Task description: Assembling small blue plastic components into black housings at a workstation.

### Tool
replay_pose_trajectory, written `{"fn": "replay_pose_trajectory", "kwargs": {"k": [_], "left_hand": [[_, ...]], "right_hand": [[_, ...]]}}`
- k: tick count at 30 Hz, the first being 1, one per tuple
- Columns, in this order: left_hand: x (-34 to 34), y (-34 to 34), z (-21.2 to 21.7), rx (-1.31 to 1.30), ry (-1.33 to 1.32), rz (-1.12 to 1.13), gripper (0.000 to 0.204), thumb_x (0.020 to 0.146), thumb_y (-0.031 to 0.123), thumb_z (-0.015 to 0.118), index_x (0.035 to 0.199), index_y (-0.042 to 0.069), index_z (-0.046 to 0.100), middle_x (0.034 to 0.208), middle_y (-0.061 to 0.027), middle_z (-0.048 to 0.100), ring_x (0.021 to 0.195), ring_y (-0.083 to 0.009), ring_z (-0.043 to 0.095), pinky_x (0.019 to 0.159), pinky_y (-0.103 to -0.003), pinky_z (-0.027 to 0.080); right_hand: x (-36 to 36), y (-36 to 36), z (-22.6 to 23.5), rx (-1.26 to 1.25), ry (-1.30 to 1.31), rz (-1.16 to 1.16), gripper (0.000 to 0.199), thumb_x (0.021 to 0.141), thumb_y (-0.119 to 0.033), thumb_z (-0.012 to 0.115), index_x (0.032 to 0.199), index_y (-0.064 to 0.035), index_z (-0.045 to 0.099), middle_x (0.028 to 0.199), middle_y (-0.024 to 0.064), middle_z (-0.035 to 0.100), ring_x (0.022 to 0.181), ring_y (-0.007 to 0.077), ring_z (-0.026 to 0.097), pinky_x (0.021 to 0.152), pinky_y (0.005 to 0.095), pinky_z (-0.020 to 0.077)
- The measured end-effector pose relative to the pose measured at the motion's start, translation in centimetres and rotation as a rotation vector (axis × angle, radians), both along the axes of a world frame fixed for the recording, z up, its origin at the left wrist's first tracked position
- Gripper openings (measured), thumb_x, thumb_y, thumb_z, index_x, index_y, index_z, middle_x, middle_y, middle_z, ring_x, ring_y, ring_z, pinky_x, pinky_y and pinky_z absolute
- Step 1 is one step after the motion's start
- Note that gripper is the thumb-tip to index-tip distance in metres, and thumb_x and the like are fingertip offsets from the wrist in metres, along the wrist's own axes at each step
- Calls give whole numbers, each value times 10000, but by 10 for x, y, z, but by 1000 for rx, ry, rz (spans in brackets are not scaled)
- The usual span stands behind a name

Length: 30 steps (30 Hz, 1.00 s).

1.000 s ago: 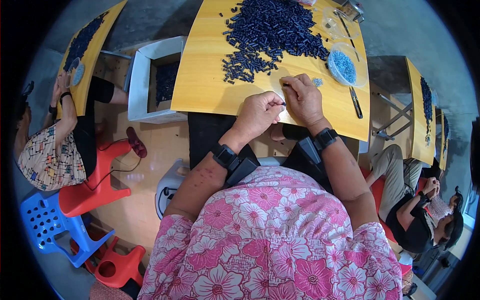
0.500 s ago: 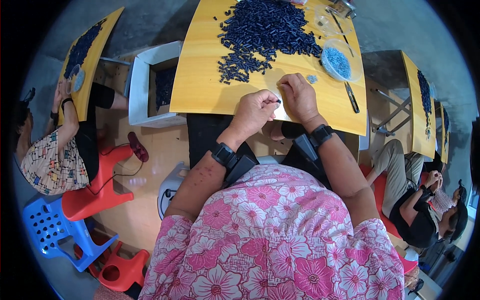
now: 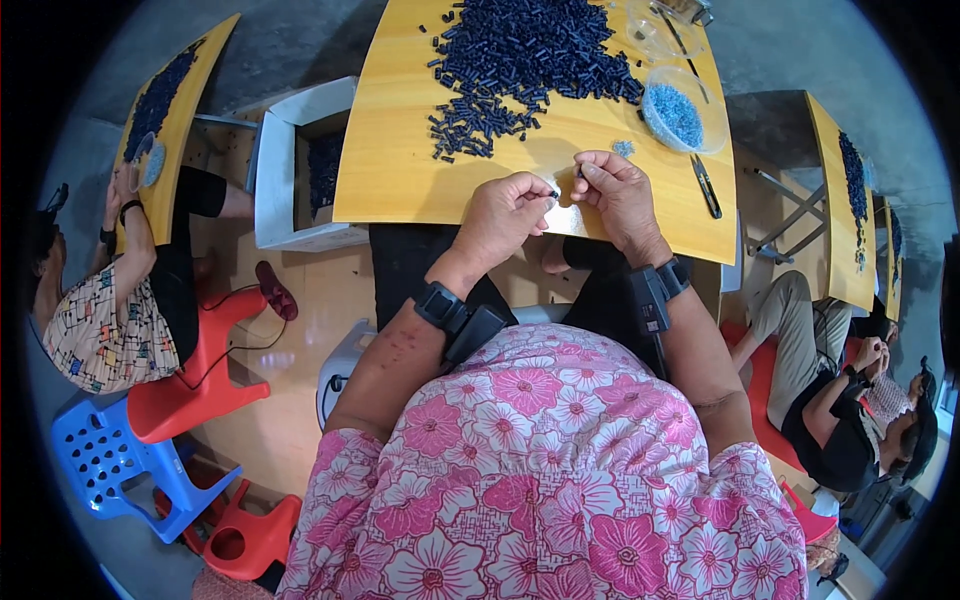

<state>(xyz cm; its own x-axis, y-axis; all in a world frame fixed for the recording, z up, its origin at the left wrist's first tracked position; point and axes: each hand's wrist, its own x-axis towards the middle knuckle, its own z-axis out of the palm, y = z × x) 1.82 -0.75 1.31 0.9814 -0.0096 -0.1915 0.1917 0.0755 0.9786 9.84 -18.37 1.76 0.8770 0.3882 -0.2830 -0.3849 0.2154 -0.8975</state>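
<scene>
1. The left hand (image 3: 505, 215) pinches one small dark piece (image 3: 553, 194) at its fingertips, just above the near edge of the yellow table (image 3: 400, 150).
2. The right hand (image 3: 620, 195) is closed in a pinch facing it; something tiny seems held there, though it is too small to be sure.
3. The piece lies between the two hands, nearer the left; its long axis seems to point across toward the right fingertips.
4. The pile (image 3: 525, 55) of dark pieces lies farther up the table, apart from both hands and too many to count.
5. One bowl (image 3: 683, 115) of blue bits and one pair of snips (image 3: 706, 187) lie right of the right hand.
</scene>
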Motion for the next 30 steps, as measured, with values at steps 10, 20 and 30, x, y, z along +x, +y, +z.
{"fn": "replay_pose_trajectory", "kwargs": {"k": [10,20,30], "left_hand": [[-1,2,3,11,-7,-9,138,927,67,613,1024,-28,641,848,-36,658,701,-78,620,647,-224,522],[0,2,0,-1,-7,-14,146,939,92,624,1030,-21,642,864,-33,662,707,-74,622,656,-220,529],[1,2,-1,12,-5,-15,149,942,105,628,1035,-10,649,865,-31,664,710,-72,623,658,-218,531]], "right_hand": [[-6,2,2,194,137,34,141,903,7,633,1034,57,652,839,116,662,739,189,629,735,341,548],[-8,5,2,84,75,17,117,890,11,650,1003,23,676,904,122,699,749,171,650,738,331,567],[-6,2,-4,97,37,36,111,895,4,644,995,-22,682,971,110,707,853,175,660,796,339,564]]}}
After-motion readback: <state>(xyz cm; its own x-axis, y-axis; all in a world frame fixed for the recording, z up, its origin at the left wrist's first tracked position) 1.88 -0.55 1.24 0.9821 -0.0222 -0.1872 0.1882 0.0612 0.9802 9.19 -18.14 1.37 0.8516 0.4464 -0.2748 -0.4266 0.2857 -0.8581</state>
